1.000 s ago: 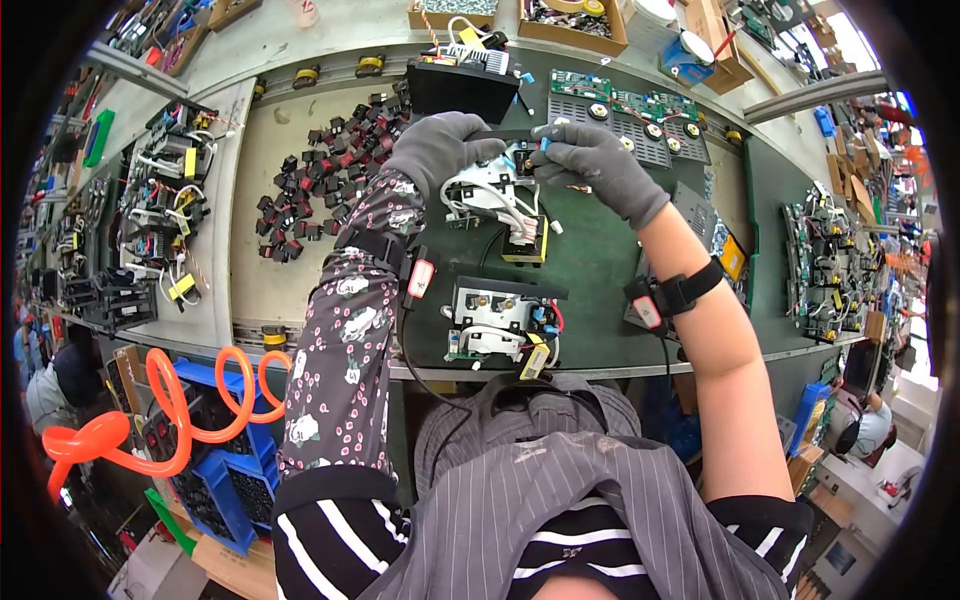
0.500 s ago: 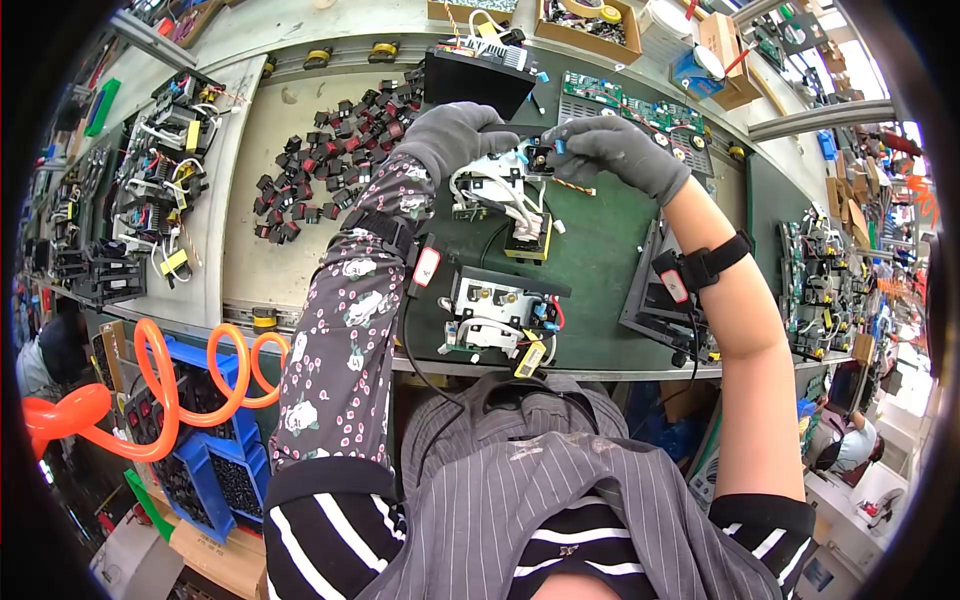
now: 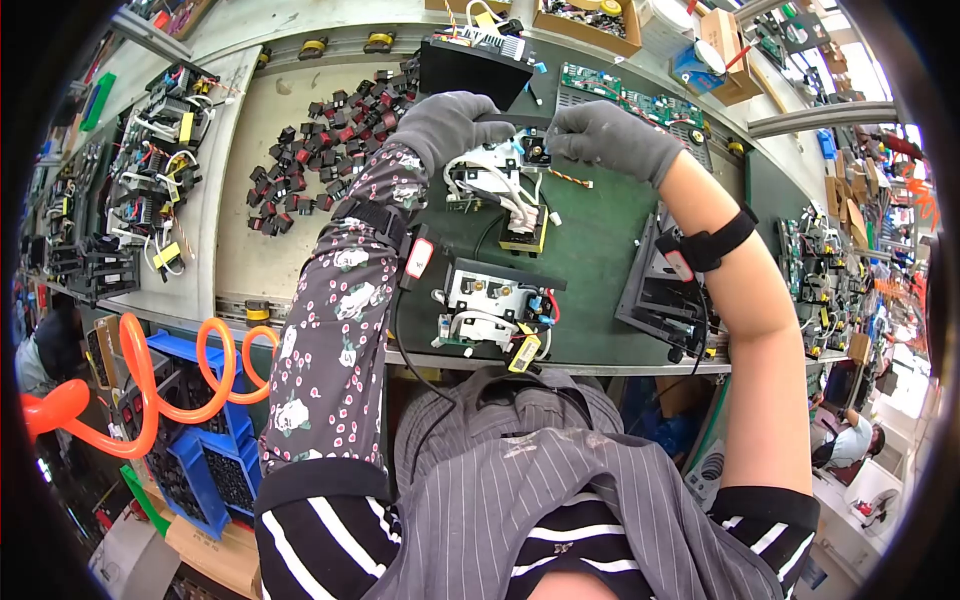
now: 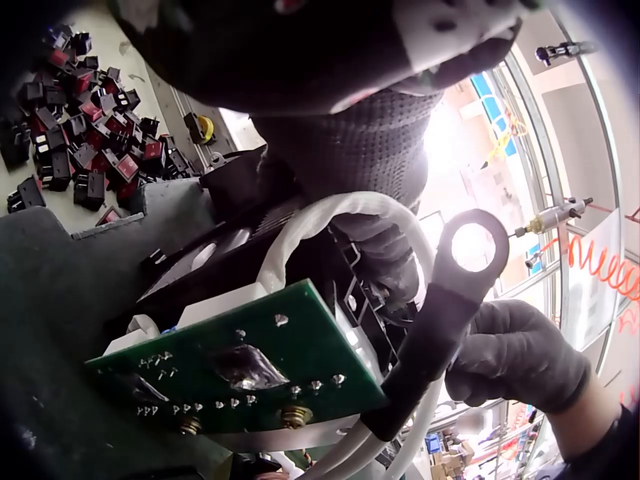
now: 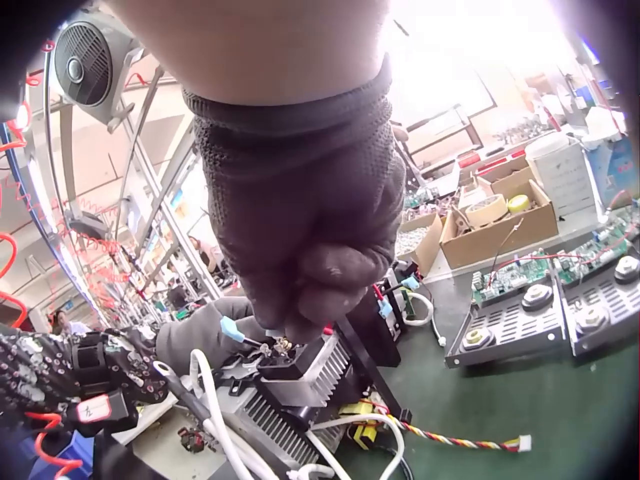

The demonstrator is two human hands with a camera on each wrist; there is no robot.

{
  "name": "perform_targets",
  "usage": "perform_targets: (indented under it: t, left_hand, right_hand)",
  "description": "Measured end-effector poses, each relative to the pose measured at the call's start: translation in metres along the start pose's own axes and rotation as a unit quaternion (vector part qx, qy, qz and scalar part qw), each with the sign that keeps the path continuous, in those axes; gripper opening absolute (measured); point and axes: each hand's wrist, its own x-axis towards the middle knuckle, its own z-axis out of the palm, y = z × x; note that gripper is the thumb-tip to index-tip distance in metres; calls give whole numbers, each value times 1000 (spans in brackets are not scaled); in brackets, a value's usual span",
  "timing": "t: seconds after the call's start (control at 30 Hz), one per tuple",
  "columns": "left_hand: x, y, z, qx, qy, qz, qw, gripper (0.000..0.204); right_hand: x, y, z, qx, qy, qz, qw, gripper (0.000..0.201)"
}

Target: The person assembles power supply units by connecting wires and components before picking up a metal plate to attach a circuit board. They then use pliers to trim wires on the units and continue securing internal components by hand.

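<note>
My gloved left hand (image 3: 445, 130) grips the far left edge of an electronic assembly (image 3: 490, 172) with a finned heatsink (image 5: 268, 425), white cables and a green circuit board (image 4: 250, 365). The gloved right hand (image 3: 612, 138) is at the assembly's far right corner, fingers curled. In the right wrist view its fingertips pinch at a small blue-sleeved wire connector, mostly hidden by the glove, close over a black part. Another blue connector (image 5: 232, 330) shows just left of them. A ring terminal (image 4: 470, 250) stands up in the left wrist view. Nearer my body lies a second similar assembly (image 3: 492, 305).
Many black and red switches (image 3: 320, 150) lie in a pile at left. Behind the hands stands a black-cased unit (image 3: 475, 72). Perforated metal plates (image 5: 510, 335) with green boards are at back right, and a dark metal frame (image 3: 665, 290) at right.
The right hand's fingers have curled tighter and drawn in at the assembly's corner, covering the blue connector seen there before. My left hand keeps its grip with little movement.
</note>
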Motion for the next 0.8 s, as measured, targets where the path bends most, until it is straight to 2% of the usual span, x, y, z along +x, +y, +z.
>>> perform_targets:
  t: [0.07, 0.13, 0.2, 0.27, 0.33, 0.47, 0.53, 0.57, 0.7, 0.8]
  left_hand:
    - [1, 2, -2, 37, -3, 2, 999, 38]
    - [-1, 2, -2, 13, -10, -8, 1000, 38]
    - [-1, 2, -2, 31, 8, 21, 999, 38]
    - [-1, 3, -4, 42, -3, 6, 999, 40]
    - [-1, 3, -4, 33, -11, -1, 999, 42]
    - [-5, 8, -6, 56, 0, -8, 998, 44]
    - [-4, 9, -6, 58, -13, -21, 998, 44]
    - [-2, 6, -8, 59, -25, -10, 998, 49]
    - [-4, 10, -6, 60, -9, -32, 998, 42]
    - [-2, 5, -4, 67, 6, -2, 998, 44]
  right_hand:
    - [3, -2, -2, -38, -11, 11, 999, 29]
    - [7, -5, -4, -121, -14, 10, 993, 29]
    - [5, -18, -6, -116, -34, 22, 992, 26]
    - [7, -22, -5, -100, -37, 63, 992, 26]
    - [11, -19, -1, -98, -35, 63, 993, 22]
    - [10, -22, 5, -135, -23, 10, 991, 21]
    - [5, -21, 14, -225, 31, -46, 973, 20]
    - [-1, -21, 18, -291, 73, -105, 948, 16]
    - [-10, -24, 37, -332, 104, -55, 936, 12]
    - [-10, -35, 37, -356, 87, -28, 930, 14]
